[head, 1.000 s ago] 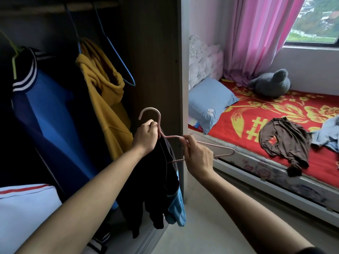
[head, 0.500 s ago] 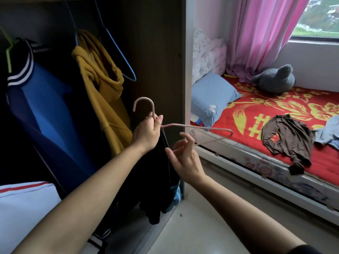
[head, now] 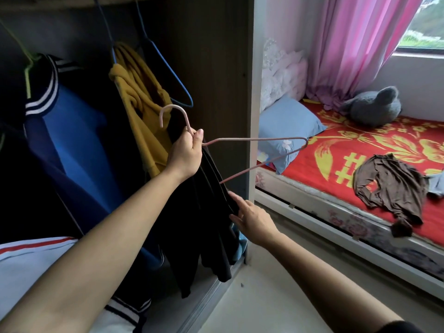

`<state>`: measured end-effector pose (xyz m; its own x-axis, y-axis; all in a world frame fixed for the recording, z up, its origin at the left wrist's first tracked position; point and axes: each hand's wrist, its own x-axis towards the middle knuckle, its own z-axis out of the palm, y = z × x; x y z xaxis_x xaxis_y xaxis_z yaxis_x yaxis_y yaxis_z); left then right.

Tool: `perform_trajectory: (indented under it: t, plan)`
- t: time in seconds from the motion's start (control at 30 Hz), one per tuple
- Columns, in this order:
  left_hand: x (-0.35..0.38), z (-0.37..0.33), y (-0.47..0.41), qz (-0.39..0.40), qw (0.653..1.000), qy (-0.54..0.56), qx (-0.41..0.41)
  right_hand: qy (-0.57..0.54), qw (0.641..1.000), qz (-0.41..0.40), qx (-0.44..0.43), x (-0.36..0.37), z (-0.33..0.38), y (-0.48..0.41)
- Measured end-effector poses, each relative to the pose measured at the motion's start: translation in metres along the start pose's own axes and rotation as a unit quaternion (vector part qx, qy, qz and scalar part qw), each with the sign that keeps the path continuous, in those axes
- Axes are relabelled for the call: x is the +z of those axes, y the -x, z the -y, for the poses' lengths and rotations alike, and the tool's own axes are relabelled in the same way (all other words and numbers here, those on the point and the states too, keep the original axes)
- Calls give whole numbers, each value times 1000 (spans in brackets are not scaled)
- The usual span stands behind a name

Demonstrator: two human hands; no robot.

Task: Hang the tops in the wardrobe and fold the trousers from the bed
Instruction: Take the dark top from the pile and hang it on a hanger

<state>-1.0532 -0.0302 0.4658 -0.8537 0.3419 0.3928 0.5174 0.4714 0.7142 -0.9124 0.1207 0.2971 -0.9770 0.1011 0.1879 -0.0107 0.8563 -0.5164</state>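
My left hand point(head: 186, 153) grips the neck of a pink wire hanger point(head: 259, 139) in front of the open wardrobe point(head: 216, 68). A black top point(head: 204, 227) hangs down from that hand and hanger, with the hanger's right arm bare. My right hand point(head: 249, 218) pinches the black top's edge lower down. On the red bed point(head: 360, 150) lies a brown garment point(head: 389, 188), and a pale blue garment point(head: 437, 186) shows at the right edge.
Inside the wardrobe hang a blue jacket point(head: 69, 140), a yellow hoodie point(head: 141, 97) and an empty blue hanger point(head: 173, 78). A blue pillow point(head: 286, 126) and a grey plush toy point(head: 374, 106) sit on the bed. A pink curtain point(head: 355, 44) hangs by the window.
My right hand let go of the hanger's lower bar and dropped to the black top's edge. My left hand lifted the hanger a little, so its right arm now stands bare.
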Motion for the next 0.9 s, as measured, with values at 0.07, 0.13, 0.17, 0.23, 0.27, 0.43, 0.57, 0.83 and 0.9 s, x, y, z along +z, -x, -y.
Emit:
perform_trajectory:
  t: [0.07,0.13,0.17,0.23,0.27,0.43,0.57,0.83,0.9]
  plan:
    - [4,-2,1,10,1000,3,2,96,995,36,-7,-7,-1,-3]
    - [7,-4,1,17,1000,1,1,138,989,43,-18,-11,-1,-1]
    - [8,-5,1,18,1000,-1,0,143,988,41,-34,-12,-1,1]
    - [9,-5,0,21,1000,-8,0,124,988,27,-88,-12,-1,5]
    - [9,-5,-2,22,1000,-13,0,108,988,19,-112,-12,-1,6]
    - [-5,4,-19,35,998,-41,-31,61,993,52,-84,-29,-16,16]
    - [-11,15,-20,45,992,-116,-19,140,988,-50,-47,-79,-50,16]
    - [-7,15,-16,1,990,-142,-3,113,979,-86,-143,-130,-52,25]
    - [-7,15,-16,-15,989,-147,-4,125,978,-89,-142,-136,-49,27]
